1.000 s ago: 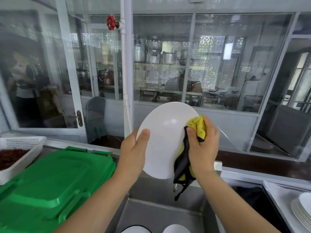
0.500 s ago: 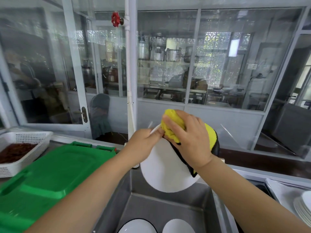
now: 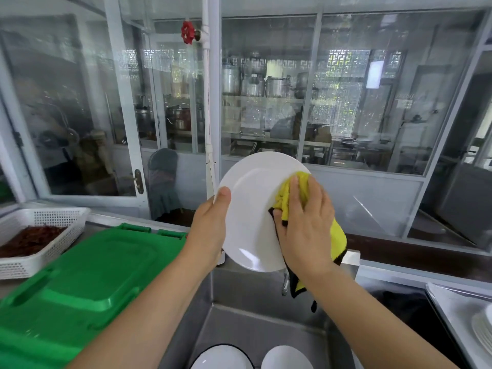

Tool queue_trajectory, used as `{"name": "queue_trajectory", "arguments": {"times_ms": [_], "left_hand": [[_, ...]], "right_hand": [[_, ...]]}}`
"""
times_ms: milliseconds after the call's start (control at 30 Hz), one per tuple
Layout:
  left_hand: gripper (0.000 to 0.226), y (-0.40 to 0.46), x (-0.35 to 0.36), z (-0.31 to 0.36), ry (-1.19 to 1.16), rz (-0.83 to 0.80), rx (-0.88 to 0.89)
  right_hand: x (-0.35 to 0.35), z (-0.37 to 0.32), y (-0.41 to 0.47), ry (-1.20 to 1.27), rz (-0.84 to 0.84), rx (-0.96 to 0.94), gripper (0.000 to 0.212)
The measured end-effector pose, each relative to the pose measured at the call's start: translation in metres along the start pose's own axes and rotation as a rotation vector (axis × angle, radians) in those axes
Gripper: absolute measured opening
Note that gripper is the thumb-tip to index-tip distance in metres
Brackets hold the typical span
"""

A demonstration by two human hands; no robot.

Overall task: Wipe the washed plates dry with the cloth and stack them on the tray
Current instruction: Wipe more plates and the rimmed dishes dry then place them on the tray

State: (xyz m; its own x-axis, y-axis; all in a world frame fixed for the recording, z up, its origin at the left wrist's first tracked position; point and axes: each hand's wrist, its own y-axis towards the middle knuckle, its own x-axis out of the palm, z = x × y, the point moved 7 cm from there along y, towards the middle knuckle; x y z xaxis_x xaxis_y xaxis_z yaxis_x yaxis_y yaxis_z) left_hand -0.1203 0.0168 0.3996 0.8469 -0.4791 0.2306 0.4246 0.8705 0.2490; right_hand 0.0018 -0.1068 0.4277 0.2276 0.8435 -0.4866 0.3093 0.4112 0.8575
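Head view looks down over a steel sink [image 3: 266,328], and everything below is placed from that sink. Held up above it, tilted nearly on edge, is a white plate [image 3: 253,209]. The left hand [image 3: 210,230] grasps the plate at its left rim, thumb lying over the front face, the other fingers hidden behind. The right hand [image 3: 303,222] presses a yellow cloth [image 3: 338,241] with dark trim flat against the plate's right half, fingers spread over the fabric and the thumb pinching it; a loose tail of cloth hangs toward the sink.

Judged from its gloss, the plate is stiff, smooth and breakable, and probably slick while damp, so the rim is the sensible place for a grip, thumb on one face and fingers on the other. The cloth is soft and bunches easily.

Down in the sink lie two more white dishes [image 3: 286,358]. Right of the sink, a metal tray [image 3: 452,304] carries a stack of plates [image 3: 482,331]. Left of the sink sits a green lid [image 3: 87,272], with a white basket [image 3: 40,217] beyond it.
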Motion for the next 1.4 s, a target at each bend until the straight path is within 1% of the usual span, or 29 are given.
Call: {"name": "queue_trajectory", "arguments": {"times_ms": [100, 233, 300, 400, 467, 533, 567, 600, 667, 767, 833, 867, 933, 1000, 1033, 1100, 1167, 1200, 1267, 1300, 1333, 1367, 1400], "left_hand": [[0.029, 0.001, 0.006, -0.004, -0.063, 0.029, -0.028], [0.034, 0.003, 0.008, -0.007, -0.142, 0.059, -0.058], [0.035, 0.003, 0.004, -0.01, -0.177, 0.083, -0.068], [0.033, 0.004, -0.001, -0.015, -0.236, 0.084, -0.1], [0.029, 0.006, -0.007, -0.015, -0.241, 0.11, -0.095], [0.028, 0.008, -0.016, -0.014, -0.212, 0.132, -0.076], [0.028, 0.009, -0.019, -0.014, -0.194, 0.136, -0.068], [0.028, 0.01, -0.022, -0.013, -0.172, 0.137, -0.062], [0.03, 0.011, -0.025, -0.014, -0.125, 0.139, -0.065], [0.03, 0.009, -0.026, -0.019, -0.104, 0.137, -0.082], [0.029, 0.008, -0.023, -0.021, -0.109, 0.125, -0.081], [0.029, 0.008, -0.022, -0.022, -0.117, 0.121, -0.078], [0.029, 0.009, -0.021, -0.024, -0.144, 0.12, -0.081], [0.029, 0.012, -0.02, -0.027, -0.128, 0.123, -0.083], [0.029, 0.014, -0.02, -0.028, -0.098, 0.125, -0.086], [0.027, 0.019, -0.022, -0.032, -0.015, 0.137, -0.103], [0.027, 0.024, -0.023, -0.034, 0.063, 0.137, -0.124], [0.031, 0.025, -0.023, -0.034, 0.125, 0.135, -0.129], [0.041, 0.024, -0.021, -0.031, 0.278, 0.168, -0.098], [0.041, 0.021, -0.018, -0.03, 0.305, 0.189, -0.076], [0.035, 0.017, -0.013, -0.029, 0.281, 0.186, -0.068], [0.028, 0.011, -0.004, -0.029, 0.194, 0.151, -0.093], [0.027, 0.006, 0.007, -0.029, 0.066, 0.11, -0.154]], "right_hand": [[0.003, -0.027, 0.0, 0.052, -0.033, -0.129, 0.059], [0.01, -0.062, -0.023, 0.118, -0.081, -0.382, 0.055], [0.015, -0.064, -0.036, 0.145, -0.088, -0.473, 0.053], [0.02, -0.054, -0.055, 0.139, -0.05, -0.602, 0.053], [0.022, -0.038, -0.064, 0.126, -0.026, -0.637, 0.056], [0.021, -0.018, -0.065, 0.125, 0.001, -0.607, 0.06], [0.019, -0.008, -0.062, 0.132, 0.013, -0.57, 0.06], [0.017, 0.002, -0.058, 0.147, 0.03, -0.52, 0.055], [0.01, 0.019, -0.042, 0.17, 0.049, -0.375, 0.045], [0.003, 0.038, -0.014, 0.194, 0.043, -0.152, 0.048], [0.0, 0.049, 0.002, 0.335, 0.006, 0.016, 0.056], [-0.001, 0.054, 0.009, 0.446, -0.015, 0.09, 0.055], [-0.002, 0.06, 0.019, 0.675, -0.056, 0.217, 0.042], [0.005, 0.064, 0.018, 0.918, -0.14, 0.405, 0.029], [0.01, 0.065, 0.015, 1.008, -0.18, 0.493, 0.026], [0.015, 0.066, 0.009, 1.077, -0.205, 0.592, 0.022], [0.015, 0.064, 0.007, 1.11, -0.164, 0.608, 0.022], [0.013, 0.062, 0.007, 1.114, -0.124, 0.589, 0.026], [0.008, 0.057, 0.005, 1.067, -0.047, 0.519, 0.036], [0.005, 0.054, 0.002, 1.002, -0.02, 0.468, 0.039], [0.001, 0.049, -0.001, 0.916, 0.001, 0.399, 0.042], [-0.003, 0.042, -0.004, 0.81, 0.026, 0.309, 0.043], [-0.008, 0.034, -0.007, 0.682, 0.061, 0.196, 0.043]]}}
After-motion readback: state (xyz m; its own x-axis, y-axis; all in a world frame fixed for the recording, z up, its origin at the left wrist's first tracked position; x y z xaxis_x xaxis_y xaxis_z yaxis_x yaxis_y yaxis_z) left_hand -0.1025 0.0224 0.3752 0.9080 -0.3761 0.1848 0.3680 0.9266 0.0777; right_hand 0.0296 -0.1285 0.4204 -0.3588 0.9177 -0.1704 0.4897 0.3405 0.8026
